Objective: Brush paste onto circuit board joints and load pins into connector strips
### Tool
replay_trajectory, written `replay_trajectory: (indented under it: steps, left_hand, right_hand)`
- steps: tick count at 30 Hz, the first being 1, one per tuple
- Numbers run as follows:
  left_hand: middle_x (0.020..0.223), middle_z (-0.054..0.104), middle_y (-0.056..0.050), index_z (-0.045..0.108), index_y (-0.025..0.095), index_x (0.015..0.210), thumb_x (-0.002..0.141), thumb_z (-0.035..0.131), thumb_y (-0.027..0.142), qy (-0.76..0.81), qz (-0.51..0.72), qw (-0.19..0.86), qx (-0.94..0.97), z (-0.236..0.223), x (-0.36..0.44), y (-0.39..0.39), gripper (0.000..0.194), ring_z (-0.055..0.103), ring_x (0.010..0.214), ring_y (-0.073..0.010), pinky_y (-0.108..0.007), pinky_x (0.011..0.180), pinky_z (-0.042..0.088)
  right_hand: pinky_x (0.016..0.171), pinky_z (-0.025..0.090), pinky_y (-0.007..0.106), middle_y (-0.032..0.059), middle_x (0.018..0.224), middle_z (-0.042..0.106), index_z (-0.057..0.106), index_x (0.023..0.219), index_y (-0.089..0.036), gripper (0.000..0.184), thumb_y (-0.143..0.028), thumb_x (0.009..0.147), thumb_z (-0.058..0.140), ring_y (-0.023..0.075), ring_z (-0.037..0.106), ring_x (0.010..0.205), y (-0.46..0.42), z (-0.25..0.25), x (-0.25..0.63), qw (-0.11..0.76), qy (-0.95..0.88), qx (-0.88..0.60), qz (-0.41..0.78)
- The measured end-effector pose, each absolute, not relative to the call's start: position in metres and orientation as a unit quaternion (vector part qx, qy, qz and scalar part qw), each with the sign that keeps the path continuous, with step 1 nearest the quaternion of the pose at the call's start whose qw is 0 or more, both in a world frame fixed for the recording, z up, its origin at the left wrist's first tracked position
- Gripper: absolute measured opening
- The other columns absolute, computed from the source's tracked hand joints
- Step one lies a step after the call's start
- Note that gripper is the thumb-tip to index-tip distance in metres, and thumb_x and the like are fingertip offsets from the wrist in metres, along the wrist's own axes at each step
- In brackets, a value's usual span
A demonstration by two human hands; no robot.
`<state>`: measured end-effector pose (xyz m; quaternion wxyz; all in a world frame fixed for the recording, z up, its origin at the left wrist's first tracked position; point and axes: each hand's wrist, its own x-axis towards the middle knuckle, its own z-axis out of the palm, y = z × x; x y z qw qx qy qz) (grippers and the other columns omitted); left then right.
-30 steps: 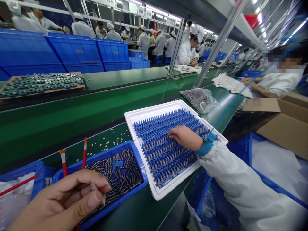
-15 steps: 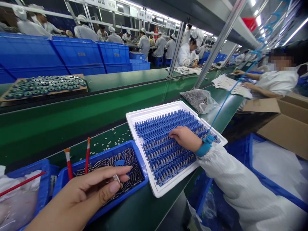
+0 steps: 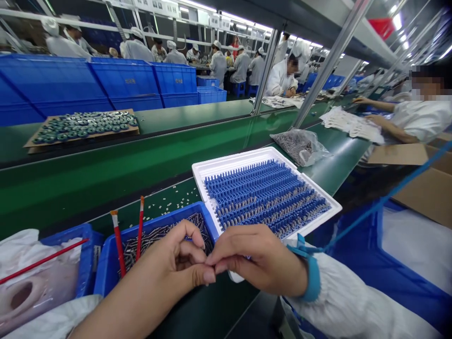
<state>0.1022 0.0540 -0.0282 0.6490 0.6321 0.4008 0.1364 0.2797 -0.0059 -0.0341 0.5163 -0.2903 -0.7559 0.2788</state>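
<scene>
My left hand (image 3: 173,266) and my right hand (image 3: 256,256) meet fingertip to fingertip in front of the white foam tray (image 3: 310,229). Both are closed in a pinch, and whatever lies between the fingers is hidden. Rows of small blue plastic parts (image 3: 247,179) stand upright in the tray, and the nearer rows carry small silvery metal pieces (image 3: 271,207). Behind my left hand is a blue bin (image 3: 106,263) holding many small dark metal pins or screws (image 3: 151,238). A blue wrist strap (image 3: 312,278) circles my right wrist, its cord running off to the right.
Two red-handled brushes (image 3: 118,240) stand in the bin. Tiny pale chips (image 3: 169,202) lie scattered behind it. A clear bag of metal parts (image 3: 300,146) rests beyond the tray. At left, another bin holds plastic-wrapped items (image 3: 45,287). A co-worker (image 3: 416,113) sits at right.
My right hand has come from over the tray's rows to my left hand, and their fingertips now touch. The small metal piece seen in my left fingers is hidden now. The view has shifted slightly.
</scene>
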Motion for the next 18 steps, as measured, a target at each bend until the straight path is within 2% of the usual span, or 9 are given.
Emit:
replay_trajectory:
  steps: [1, 2, 4, 7, 9, 13, 18]
  left_hand:
    - [0.062, 0.066, 0.006, 0.049, 0.023, 0.083, 0.068, 0.072, 0.036, 0.397, 0.133, 0.635, 0.649, -0.026, 0.102, 0.056, 0.031, 0.063, 0.063, -0.0143, -0.022, 0.06, 0.047]
    - [0.065, 0.067, 0.005, 0.052, 0.023, 0.086, 0.072, 0.069, 0.038, 0.389, 0.121, 0.612, 0.678, -0.025, 0.102, 0.06, 0.027, 0.064, 0.066, -0.0155, -0.023, 0.061, 0.048]
    - [0.076, 0.071, 0.001, 0.059, 0.024, 0.091, 0.081, 0.058, 0.039, 0.361, 0.074, 0.525, 0.767, -0.026, 0.1, 0.071, 0.018, 0.067, 0.074, -0.0187, -0.028, 0.068, 0.049]
    - [0.098, 0.073, -0.004, 0.069, 0.024, 0.09, 0.089, 0.045, 0.031, 0.309, -0.02, 0.344, 0.886, -0.041, 0.095, 0.088, 0.025, 0.067, 0.091, -0.0242, -0.036, 0.082, 0.049]
    - [0.108, 0.071, -0.008, 0.072, 0.023, 0.095, 0.089, 0.042, 0.024, 0.291, -0.083, 0.271, 0.914, -0.054, 0.093, 0.096, 0.031, 0.066, 0.098, -0.0271, -0.039, 0.088, 0.049]
    - [0.115, 0.067, -0.014, 0.07, 0.019, 0.112, 0.087, 0.044, 0.019, 0.285, -0.175, 0.215, 0.918, -0.069, 0.095, 0.099, 0.036, 0.066, 0.1, -0.0305, -0.043, 0.088, 0.051]
    - [0.111, 0.068, -0.015, 0.068, 0.017, 0.112, 0.085, 0.044, 0.015, 0.289, -0.19, 0.204, 0.916, -0.065, 0.101, 0.097, 0.036, 0.067, 0.096, -0.0298, -0.042, 0.083, 0.053]
  right_hand:
    - [0.072, 0.049, 0.023, 0.0061, 0.087, 0.059, 0.062, 0.093, -0.008, 0.026, -0.015, 0.113, 0.047, 0.0165, 0.058, 0.079, -0.005, -0.035, 0.279, 0.526, -0.748, -0.294, 0.278]
    - [0.072, 0.048, 0.023, 0.0055, 0.086, 0.059, 0.062, 0.092, -0.008, 0.028, -0.017, 0.114, 0.046, 0.0163, 0.058, 0.079, -0.004, -0.035, 0.282, 0.529, -0.745, -0.302, 0.271]
    - [0.077, 0.049, 0.023, 0.0044, 0.09, 0.059, 0.063, 0.094, -0.009, 0.023, -0.013, 0.111, 0.048, 0.0161, 0.058, 0.084, 0.001, -0.033, 0.3, 0.521, -0.754, -0.329, 0.227]
    - [0.084, 0.051, 0.026, 0.0036, 0.1, 0.059, 0.067, 0.103, -0.01, 0.02, -0.01, 0.103, 0.047, 0.0173, 0.058, 0.093, 0.014, -0.033, 0.349, 0.469, -0.771, -0.423, 0.088]
    - [0.085, 0.049, 0.029, 0.0046, 0.104, 0.058, 0.068, 0.105, -0.009, 0.021, -0.002, 0.096, 0.05, 0.0194, 0.057, 0.094, 0.026, -0.04, 0.385, 0.442, -0.754, -0.484, 0.036]
    - [0.081, 0.05, 0.03, 0.0029, 0.09, 0.06, 0.069, 0.091, -0.01, 0.025, 0.015, 0.086, 0.064, 0.0199, 0.058, 0.084, 0.047, -0.07, 0.433, 0.311, -0.76, -0.57, 0.034]
    - [0.087, 0.052, 0.033, 0.0018, 0.086, 0.057, 0.064, 0.088, -0.007, 0.021, 0.014, 0.089, 0.068, 0.0189, 0.059, 0.084, 0.058, -0.094, 0.434, 0.16, -0.758, -0.629, 0.061]
